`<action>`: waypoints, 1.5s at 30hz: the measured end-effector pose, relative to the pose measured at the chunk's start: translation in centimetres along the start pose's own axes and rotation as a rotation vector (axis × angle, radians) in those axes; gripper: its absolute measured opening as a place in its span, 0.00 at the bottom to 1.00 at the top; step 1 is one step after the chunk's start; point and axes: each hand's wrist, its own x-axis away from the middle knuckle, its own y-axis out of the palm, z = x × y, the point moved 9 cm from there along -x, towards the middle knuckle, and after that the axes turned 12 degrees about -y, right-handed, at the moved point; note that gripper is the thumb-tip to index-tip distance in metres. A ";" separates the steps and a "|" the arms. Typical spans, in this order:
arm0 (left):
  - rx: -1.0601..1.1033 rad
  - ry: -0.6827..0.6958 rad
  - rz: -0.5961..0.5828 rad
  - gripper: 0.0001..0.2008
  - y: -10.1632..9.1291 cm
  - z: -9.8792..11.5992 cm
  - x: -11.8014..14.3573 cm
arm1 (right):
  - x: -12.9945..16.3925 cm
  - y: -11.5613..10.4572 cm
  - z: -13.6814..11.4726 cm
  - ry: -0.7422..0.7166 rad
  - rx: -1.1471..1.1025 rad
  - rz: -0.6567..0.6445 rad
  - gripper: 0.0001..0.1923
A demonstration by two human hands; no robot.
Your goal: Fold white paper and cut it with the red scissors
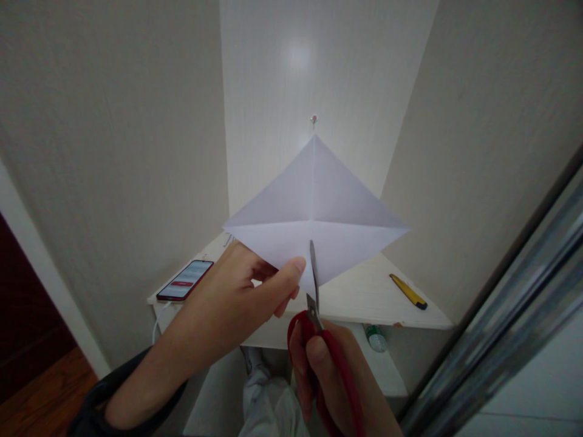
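Observation:
A creased white sheet of paper (282, 197) is held up in a diamond shape, with fold lines crossing at its middle. My left hand (259, 282) pinches its lower left edge, thumb on top and the other fingers partly hidden beneath. In my right hand (328, 364) is a pair of scissors with red handles (348, 382), thumb and fingers wrapped around the handles. One blade lies over the paper's lower corner and points up along the vertical crease. The other blade is mostly hidden under the sheet.
Below the paper is a white shelf (350, 303). A phone (186, 280) with a lit screen and a cable lies at its left, a yellow utility knife (407, 291) at its right. Lower down rests a clear bottle (375, 338). A pin (314, 119) sticks in the back wall.

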 end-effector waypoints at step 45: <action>0.015 0.002 -0.011 0.15 -0.3 0.2 0.5 | 0.4 0.6 -0.9 -0.029 -0.156 0.001 0.28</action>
